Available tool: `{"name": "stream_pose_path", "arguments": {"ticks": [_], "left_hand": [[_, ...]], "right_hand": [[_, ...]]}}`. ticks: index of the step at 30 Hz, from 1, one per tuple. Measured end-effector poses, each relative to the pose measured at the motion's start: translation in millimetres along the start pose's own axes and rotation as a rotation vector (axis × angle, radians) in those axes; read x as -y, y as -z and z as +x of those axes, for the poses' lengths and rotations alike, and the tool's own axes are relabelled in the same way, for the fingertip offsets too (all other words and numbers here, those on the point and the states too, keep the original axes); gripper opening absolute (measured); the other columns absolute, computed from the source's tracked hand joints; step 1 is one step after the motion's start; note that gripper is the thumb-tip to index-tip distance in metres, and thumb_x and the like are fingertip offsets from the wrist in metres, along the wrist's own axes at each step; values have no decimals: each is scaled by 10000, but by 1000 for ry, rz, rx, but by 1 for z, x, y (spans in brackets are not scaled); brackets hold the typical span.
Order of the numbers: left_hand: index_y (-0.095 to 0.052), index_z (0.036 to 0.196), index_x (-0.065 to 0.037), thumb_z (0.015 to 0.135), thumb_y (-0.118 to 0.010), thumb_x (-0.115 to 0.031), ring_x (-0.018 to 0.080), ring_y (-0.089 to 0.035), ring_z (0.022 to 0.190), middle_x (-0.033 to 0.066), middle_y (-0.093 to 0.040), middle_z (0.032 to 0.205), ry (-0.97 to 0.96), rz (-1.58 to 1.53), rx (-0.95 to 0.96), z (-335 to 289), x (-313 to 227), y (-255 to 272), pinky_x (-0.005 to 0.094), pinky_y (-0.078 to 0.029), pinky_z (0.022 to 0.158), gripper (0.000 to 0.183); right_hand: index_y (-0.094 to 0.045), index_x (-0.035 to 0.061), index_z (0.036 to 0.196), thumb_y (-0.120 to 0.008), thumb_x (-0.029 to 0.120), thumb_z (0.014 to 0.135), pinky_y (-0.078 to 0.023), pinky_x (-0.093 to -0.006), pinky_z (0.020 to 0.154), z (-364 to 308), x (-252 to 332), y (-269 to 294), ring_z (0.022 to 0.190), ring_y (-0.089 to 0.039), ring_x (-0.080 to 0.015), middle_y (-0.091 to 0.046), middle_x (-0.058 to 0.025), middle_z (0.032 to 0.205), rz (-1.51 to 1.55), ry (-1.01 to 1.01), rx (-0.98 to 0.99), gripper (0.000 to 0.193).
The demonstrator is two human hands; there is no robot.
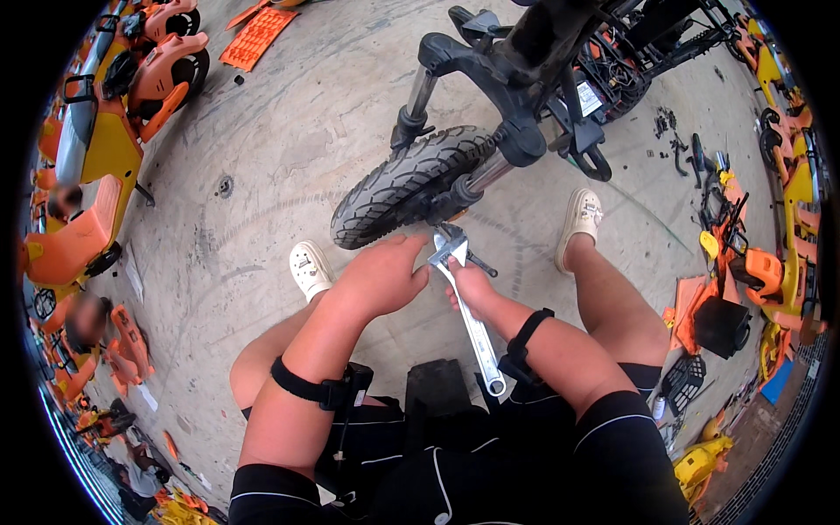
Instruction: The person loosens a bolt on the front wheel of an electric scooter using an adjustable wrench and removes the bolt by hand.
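On the concrete floor (289, 149) stands a stripped two-wheeler (516, 96), its front wheel (411, 185) just beside a silver adjustable wrench (478, 334) clasped by the right grip (470, 284); whether the left grip (381, 276) holds anything, I cannot tell. Keeping the wrench's head square and snug should serve best, though a dark bar (481, 263) beside it may hamper its swing. Small black parts (667, 120) lie farther right.

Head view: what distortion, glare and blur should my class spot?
Head view: the dark grating at lower right curves, fisheye-style; head view: pale highlights on the adjustable wrench; head view: front tyre tread looks crisp, round patches far left smeared.
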State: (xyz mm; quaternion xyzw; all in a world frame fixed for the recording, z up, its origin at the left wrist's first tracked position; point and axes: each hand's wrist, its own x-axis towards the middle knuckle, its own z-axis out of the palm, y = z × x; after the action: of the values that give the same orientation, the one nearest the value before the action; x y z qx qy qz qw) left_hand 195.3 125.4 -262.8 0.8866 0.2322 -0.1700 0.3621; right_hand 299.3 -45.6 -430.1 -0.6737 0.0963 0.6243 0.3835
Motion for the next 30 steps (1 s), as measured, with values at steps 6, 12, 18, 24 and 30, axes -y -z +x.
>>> {"name": "stream_pose_path", "arguments": {"ticks": [6,12,18,24,30], "left_hand": [[-559,1372,-49,955,-637,-270,373,-656,1118,218,-664,1216,13,1,20,0,-3,1,445,-532,942,477],[-564,1368,-48,953,-641,-271,373,-658,1114,217,-668,1209,-4,-6,2,1,0,-4,446,-533,939,478],[-566,1369,-46,949,-645,-268,372,-659,1112,217,-665,1219,-2,-4,3,2,-3,-3,444,-533,944,481],[-570,1361,-44,945,-648,-261,371,-660,1109,220,-660,1223,-27,-18,-33,1,-2,-3,445,-532,943,477],[-563,1360,-48,946,-647,-262,368,-661,1106,221,-660,1213,-8,-15,-33,-2,-6,2,440,-536,935,473]], "right_hand": [[-541,18,1103,-619,585,971,-455,-349,458,-1,5,2,507,-524,-170,-579,-90,693,-8,-2,-26,588],[-555,21,1080,-639,604,952,-448,-346,447,2,5,5,507,-526,-167,-570,-82,678,0,3,8,603],[-553,18,1085,-628,575,975,-443,-339,444,0,-3,2,502,-524,-160,-565,-68,663,13,81,18,572],[-553,16,1084,-645,532,980,-409,-331,409,5,-8,5,464,-499,-150,-552,-58,632,6,114,10,535],[-564,14,1034,-662,507,977,-400,-322,395,10,-19,3,446,-496,-145,-546,-58,612,18,182,-17,505]]}}
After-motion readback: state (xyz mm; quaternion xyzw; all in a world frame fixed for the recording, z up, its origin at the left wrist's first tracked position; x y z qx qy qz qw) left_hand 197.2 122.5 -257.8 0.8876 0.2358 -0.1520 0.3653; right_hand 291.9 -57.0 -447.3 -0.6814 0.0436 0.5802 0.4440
